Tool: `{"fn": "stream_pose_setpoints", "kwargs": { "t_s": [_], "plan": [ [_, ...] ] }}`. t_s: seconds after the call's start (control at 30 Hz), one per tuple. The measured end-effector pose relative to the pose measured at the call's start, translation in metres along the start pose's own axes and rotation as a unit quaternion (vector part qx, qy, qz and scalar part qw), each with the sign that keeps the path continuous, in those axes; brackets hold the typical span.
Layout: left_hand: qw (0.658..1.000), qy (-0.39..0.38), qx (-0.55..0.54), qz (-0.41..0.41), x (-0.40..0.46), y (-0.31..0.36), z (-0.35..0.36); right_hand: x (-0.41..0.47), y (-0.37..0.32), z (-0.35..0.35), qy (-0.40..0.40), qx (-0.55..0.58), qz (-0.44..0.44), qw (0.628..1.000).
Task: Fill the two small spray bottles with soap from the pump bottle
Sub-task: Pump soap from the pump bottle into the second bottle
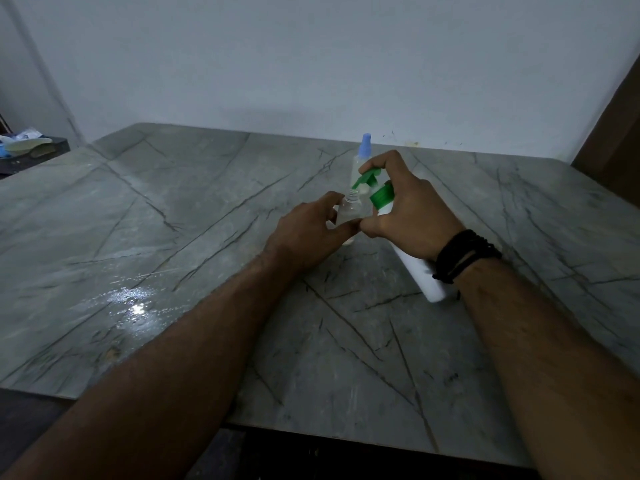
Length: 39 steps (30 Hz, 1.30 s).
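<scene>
While tilted: white pump bottle [414,268], marble table [173,209].

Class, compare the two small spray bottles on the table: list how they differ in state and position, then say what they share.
The near spray bottle has no cap, its threaded neck open under the green pump nozzle; the far spray bottle wears a blue cap. The left hand steadies the near one; nobody touches the far one. The near one is closer to the person, the far one behind it. Both are small, clear and upright on the table.
</scene>
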<state>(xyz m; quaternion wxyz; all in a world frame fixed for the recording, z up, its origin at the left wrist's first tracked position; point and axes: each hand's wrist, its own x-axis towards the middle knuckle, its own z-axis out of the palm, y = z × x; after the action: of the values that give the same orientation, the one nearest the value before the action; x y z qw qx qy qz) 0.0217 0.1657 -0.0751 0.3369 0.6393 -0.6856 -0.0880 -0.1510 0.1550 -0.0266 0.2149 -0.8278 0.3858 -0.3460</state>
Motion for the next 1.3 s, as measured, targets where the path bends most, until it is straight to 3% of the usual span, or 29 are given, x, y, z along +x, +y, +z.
{"fn": "stream_pose_setpoints", "kwargs": {
  "t_s": [0.93, 1.3],
  "plan": [
    [1.0, 0.001, -0.013, -0.007, -0.003, 0.003, -0.003, 0.002, -0.004, 0.005, -0.03, -0.036, 0.006, 0.999],
    [1.0, -0.01, -0.01, -0.003, -0.004, 0.005, -0.004, 0.0, -0.003, 0.009, -0.001, -0.021, -0.002, 1.0]
  ]
}}
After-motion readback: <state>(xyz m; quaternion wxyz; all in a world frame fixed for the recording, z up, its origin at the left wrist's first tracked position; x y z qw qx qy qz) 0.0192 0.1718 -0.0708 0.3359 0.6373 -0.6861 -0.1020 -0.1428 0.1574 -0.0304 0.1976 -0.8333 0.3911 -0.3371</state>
